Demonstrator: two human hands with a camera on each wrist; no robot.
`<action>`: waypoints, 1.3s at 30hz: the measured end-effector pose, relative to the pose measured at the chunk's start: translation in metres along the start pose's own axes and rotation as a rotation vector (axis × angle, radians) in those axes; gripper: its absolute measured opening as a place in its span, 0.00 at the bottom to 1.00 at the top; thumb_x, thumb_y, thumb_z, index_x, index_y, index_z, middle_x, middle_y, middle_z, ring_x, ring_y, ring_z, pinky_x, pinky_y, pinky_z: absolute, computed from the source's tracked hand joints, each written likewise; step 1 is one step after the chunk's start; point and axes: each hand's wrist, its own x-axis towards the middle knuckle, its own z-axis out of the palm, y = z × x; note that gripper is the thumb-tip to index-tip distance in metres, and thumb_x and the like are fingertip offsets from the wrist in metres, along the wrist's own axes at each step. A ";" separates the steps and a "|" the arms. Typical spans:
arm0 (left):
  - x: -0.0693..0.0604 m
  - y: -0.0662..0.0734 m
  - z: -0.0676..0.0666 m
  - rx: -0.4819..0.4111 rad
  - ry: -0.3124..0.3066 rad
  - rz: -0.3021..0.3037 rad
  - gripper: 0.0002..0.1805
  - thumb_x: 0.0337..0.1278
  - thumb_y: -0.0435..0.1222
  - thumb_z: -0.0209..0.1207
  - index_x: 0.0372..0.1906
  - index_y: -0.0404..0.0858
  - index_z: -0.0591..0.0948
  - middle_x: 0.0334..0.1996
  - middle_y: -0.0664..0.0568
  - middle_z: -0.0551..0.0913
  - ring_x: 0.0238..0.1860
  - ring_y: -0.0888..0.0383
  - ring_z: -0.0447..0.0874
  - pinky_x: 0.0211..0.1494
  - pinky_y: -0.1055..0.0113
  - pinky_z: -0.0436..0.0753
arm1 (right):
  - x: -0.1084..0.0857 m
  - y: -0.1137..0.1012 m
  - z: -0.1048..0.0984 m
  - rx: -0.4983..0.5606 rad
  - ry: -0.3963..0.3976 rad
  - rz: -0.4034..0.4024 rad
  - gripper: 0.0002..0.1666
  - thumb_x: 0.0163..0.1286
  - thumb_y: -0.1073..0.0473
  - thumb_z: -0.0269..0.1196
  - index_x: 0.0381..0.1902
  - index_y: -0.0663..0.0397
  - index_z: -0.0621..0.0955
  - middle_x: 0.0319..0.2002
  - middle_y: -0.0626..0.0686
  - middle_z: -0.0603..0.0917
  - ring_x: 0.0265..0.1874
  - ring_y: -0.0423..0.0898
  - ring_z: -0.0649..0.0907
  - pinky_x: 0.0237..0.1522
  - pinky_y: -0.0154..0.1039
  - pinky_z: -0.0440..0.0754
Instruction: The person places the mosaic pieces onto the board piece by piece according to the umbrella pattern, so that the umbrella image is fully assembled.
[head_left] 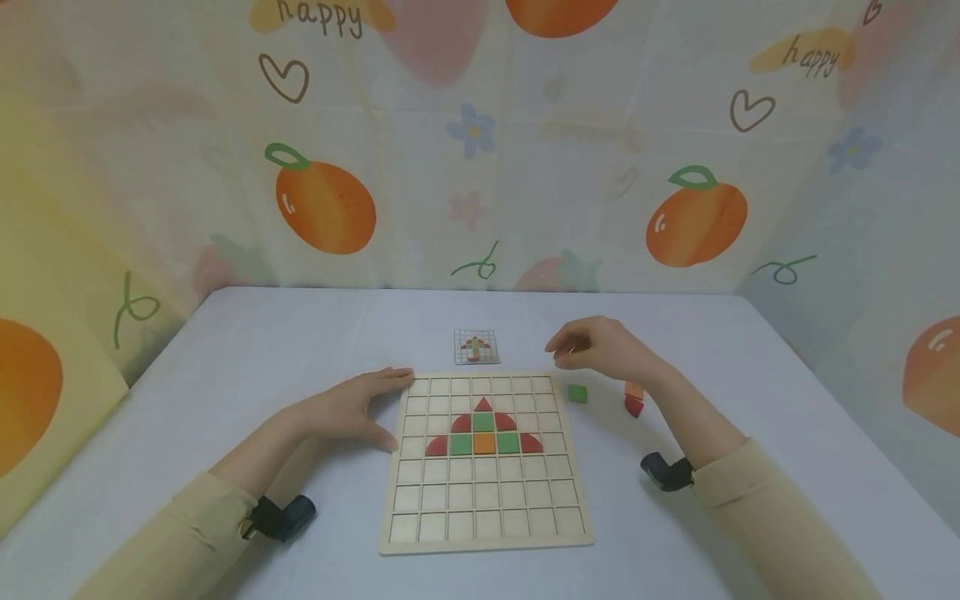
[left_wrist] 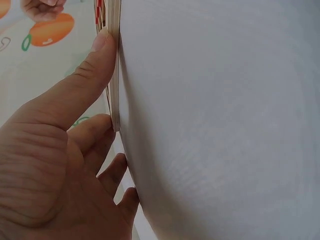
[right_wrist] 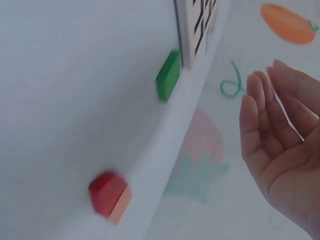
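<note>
A wooden grid board (head_left: 486, 523) lies on the white table, holding red, green and orange pieces in its upper middle cells. My left hand (head_left: 341, 408) rests at the board's left edge, thumb and fingertips touching the rim; in the left wrist view the thumb of the left hand (left_wrist: 65, 135) lies against the board's edge (left_wrist: 115, 70). Above the table, beyond the board's top right corner, my right hand (head_left: 603, 346) hangs with loosely bent fingers. The right wrist view shows this right hand (right_wrist: 285, 130) holding nothing, with a green square (right_wrist: 168, 76) on the table nearby.
A small pattern card (head_left: 476, 347) lies behind the board. Right of the board are the green square (head_left: 577, 393) and, farther right, a red piece (head_left: 634, 406) beside an orange piece (head_left: 635, 389), partly behind my right forearm. A printed cloth hangs behind the table.
</note>
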 end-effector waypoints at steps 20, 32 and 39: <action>0.000 0.001 0.000 -0.002 -0.005 -0.007 0.56 0.41 0.50 0.75 0.76 0.39 0.61 0.79 0.44 0.55 0.80 0.38 0.46 0.79 0.37 0.54 | -0.034 0.075 -0.038 -0.056 -0.109 0.179 0.17 0.66 0.54 0.65 0.51 0.53 0.84 0.46 0.54 0.87 0.47 0.48 0.82 0.51 0.48 0.84; 0.000 0.002 0.000 -0.005 -0.006 0.003 0.56 0.41 0.51 0.75 0.76 0.39 0.60 0.79 0.43 0.55 0.80 0.37 0.46 0.79 0.37 0.54 | -0.056 0.105 -0.051 -0.080 -0.189 0.237 0.14 0.65 0.55 0.65 0.47 0.52 0.84 0.40 0.51 0.85 0.40 0.45 0.80 0.43 0.38 0.84; -0.001 0.003 0.000 0.006 -0.002 0.001 0.56 0.41 0.51 0.75 0.76 0.40 0.61 0.79 0.43 0.55 0.80 0.37 0.46 0.79 0.36 0.53 | -0.071 0.114 -0.056 -0.094 -0.274 0.313 0.15 0.62 0.51 0.69 0.45 0.51 0.84 0.38 0.49 0.83 0.39 0.44 0.79 0.45 0.39 0.85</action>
